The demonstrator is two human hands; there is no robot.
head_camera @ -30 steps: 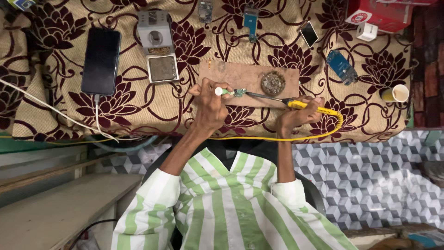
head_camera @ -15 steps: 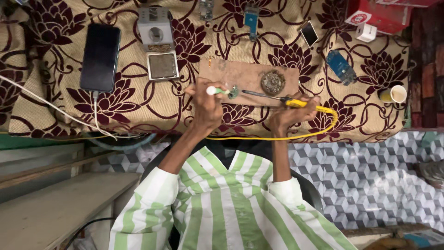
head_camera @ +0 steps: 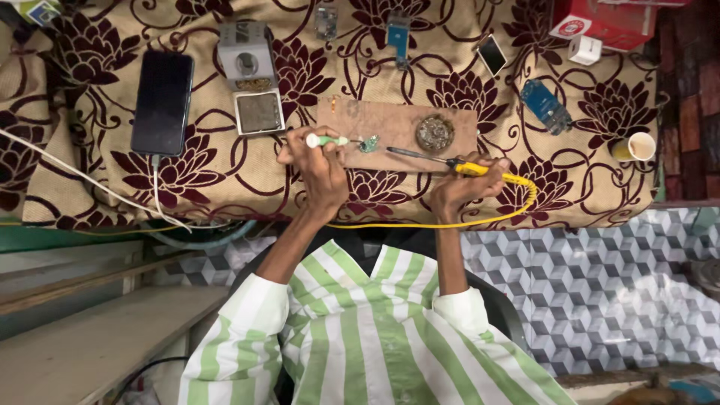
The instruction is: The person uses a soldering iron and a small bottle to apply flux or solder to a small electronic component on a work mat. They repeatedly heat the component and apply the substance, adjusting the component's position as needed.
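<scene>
My left hand (head_camera: 319,169) grips a green-and-white handled tool (head_camera: 327,140) whose tip rests at a small green circuit board (head_camera: 368,143). In my right hand (head_camera: 459,189) is a yellow-handled soldering iron (head_camera: 450,161). Its dark tip points left and stops just short of the little board. Both lie over a brown wooden work board (head_camera: 390,120) on the flowered cloth. A round tin of metal wool (head_camera: 435,133) sits on that board near the iron. The iron's yellow cord (head_camera: 450,223) loops along the table's edge.
A black phone (head_camera: 161,101) with a white cable lies at the left. Beside it are a grey iron stand (head_camera: 246,58) and a sponge tray (head_camera: 259,112). Blue modules (head_camera: 545,105), a red box (head_camera: 607,22), a white cube (head_camera: 585,49) and a paper cup (head_camera: 637,146) lie at the right.
My left hand and its tool have shifted a little to the left. The iron's tip now sits slightly apart from the small green board. Both grips are unchanged.
</scene>
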